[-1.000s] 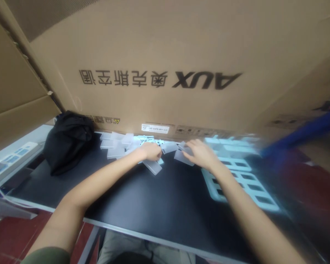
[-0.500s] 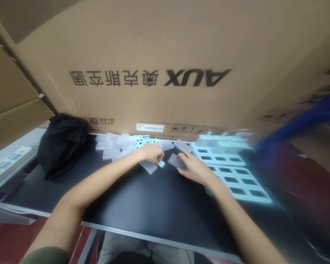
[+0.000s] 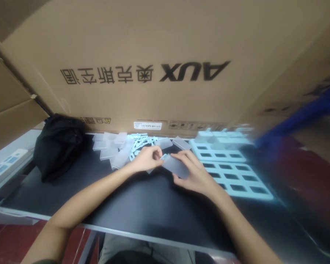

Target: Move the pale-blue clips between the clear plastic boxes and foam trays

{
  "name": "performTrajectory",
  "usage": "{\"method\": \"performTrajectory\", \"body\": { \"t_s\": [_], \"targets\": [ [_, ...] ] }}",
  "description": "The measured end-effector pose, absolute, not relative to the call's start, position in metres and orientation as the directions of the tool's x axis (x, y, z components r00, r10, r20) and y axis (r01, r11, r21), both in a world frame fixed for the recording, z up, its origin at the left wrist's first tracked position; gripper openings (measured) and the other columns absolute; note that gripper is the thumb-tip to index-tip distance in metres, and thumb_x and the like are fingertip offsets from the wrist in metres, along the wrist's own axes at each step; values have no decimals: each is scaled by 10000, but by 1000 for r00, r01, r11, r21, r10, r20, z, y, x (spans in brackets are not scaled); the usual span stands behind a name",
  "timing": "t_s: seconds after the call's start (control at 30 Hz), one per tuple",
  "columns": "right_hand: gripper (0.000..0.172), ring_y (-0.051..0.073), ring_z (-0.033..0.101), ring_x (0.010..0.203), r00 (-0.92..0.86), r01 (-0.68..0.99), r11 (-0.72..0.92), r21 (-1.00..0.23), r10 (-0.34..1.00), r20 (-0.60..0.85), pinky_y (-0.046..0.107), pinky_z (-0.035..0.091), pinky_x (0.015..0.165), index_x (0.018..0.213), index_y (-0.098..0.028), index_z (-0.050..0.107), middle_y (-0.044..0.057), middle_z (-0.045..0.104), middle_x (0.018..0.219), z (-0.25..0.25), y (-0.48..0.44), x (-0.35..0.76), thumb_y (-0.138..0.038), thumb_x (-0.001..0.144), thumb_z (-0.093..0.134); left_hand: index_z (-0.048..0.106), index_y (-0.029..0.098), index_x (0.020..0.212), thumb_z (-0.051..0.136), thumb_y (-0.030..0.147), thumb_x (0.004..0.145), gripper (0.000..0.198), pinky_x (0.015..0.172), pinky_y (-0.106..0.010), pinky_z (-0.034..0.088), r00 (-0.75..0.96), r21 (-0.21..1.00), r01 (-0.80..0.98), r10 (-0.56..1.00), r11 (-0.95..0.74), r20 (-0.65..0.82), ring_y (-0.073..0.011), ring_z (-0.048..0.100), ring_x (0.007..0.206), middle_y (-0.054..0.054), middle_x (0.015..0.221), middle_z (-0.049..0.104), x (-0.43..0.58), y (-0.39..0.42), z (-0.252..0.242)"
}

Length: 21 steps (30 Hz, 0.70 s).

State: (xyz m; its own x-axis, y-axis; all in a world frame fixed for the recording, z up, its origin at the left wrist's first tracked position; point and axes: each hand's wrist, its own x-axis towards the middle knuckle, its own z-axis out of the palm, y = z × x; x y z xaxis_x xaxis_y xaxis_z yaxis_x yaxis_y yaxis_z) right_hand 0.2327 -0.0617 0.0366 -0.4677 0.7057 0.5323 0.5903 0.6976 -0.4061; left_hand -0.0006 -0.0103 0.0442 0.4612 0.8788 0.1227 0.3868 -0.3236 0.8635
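My right hand (image 3: 194, 175) holds a frosted translucent plastic case (image 3: 174, 166) just above the black table (image 3: 143, 205), fingers wrapped round its edges. My left hand (image 3: 147, 158) pinches a small pale part against the case's left end. Behind both hands lies a heap of similar frosted cases (image 3: 112, 148) mixed with small light-blue parts (image 3: 143, 141). Two more cases (image 3: 178, 143) lie just beyond my fingers.
A pale blue tray with rectangular slots (image 3: 231, 172) lies right of my hands. A black bag (image 3: 57, 146) sits at the table's left. A big cardboard box printed AUX (image 3: 165, 73) walls off the back. Something blue and blurred (image 3: 299, 121) is at the right.
My right hand has lifted one case off the table and drawn it toward me. My left hand has left the pile and come to meet it with a small part.
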Motion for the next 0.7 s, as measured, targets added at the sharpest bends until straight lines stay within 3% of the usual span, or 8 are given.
{"method": "performTrajectory", "body": {
  "t_s": [0.17,0.33,0.53,0.6,0.7],
  "targets": [
    [679,291,601,1100,-448,572,731,-372,658,605,462,546,939,1443,-294,478,100,559,1163,34,-64,224,-181,795,649,668,168,925,696,285,838,149,691,-236,480,501,880,370,862,-296,80,-127,624,691,6,777,681,-14,-24,50],
    [776,280,604,1073,-475,563,760,-325,619,626,453,550,922,1505,-320,425,91,565,1158,29,-64,220,-149,782,649,656,165,775,564,319,945,248,691,-245,493,556,853,423,831,-307,24,-133,611,652,4,700,663,-24,-34,57],
    [789,276,595,1037,-500,557,786,-268,575,647,452,565,890,1521,-328,391,97,560,1151,31,-67,215,-126,797,632,683,160,830,493,421,1025,377,799,-284,539,513,877,400,858,-265,25,-161,650,726,-39,793,704,-30,-40,42],
    [796,274,587,1026,-525,542,805,-239,547,652,448,571,875,1528,-315,386,102,557,1148,31,-69,213,-120,796,630,715,150,957,431,451,1055,425,814,-291,534,527,864,405,848,-299,47,-163,645,750,-39,803,693,-29,-45,38],
    [823,278,571,1023,-547,528,823,-210,518,658,448,578,857,1545,-298,372,110,551,1147,29,-71,210,-109,786,631,629,144,1356,357,492,1079,521,839,-317,524,525,834,442,849,-332,60,-172,643,777,-31,827,682,-28,-54,37]
  ]
}}
